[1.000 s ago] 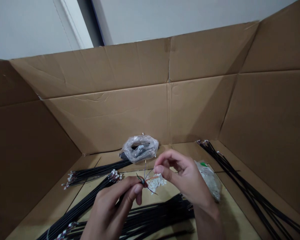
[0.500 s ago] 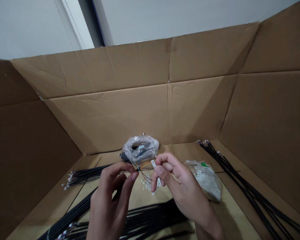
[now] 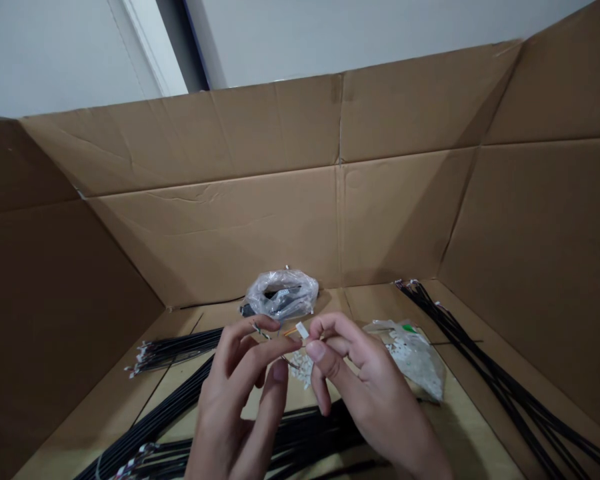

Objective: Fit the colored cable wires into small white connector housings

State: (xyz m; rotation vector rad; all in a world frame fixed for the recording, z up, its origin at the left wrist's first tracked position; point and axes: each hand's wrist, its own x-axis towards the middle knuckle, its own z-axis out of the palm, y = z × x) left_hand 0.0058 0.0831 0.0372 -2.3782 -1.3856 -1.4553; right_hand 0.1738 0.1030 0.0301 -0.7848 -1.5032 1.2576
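Observation:
My right hand [image 3: 353, 373] pinches a small white connector housing [image 3: 301, 330] between thumb and forefinger. Orange wire [image 3: 290, 331] runs up to the housing from the left. Beside it is my left hand [image 3: 245, 380], its fingers bent around the thin loose wires [image 3: 261, 331] at the end of a cable. Some of these wires pass between its upper fingers, and one fingertip nearly meets the housing. The left thumb stands a little apart. Most of the held cable is hidden behind the left hand.
Loose white housings [image 3: 303, 370] lie below the hands, with a clear bag [image 3: 415, 357] of more to the right. Black cable bundles [image 3: 180, 343] lie left, in front and along the right side [image 3: 480, 360]. A plastic-wrapped coil [image 3: 283, 293] sits against the cardboard wall [image 3: 220, 233].
My left hand has moved right, towards the connector housing, and its thumb and finger have spread from their pinch. The right hand keeps the housing, now tilted more.

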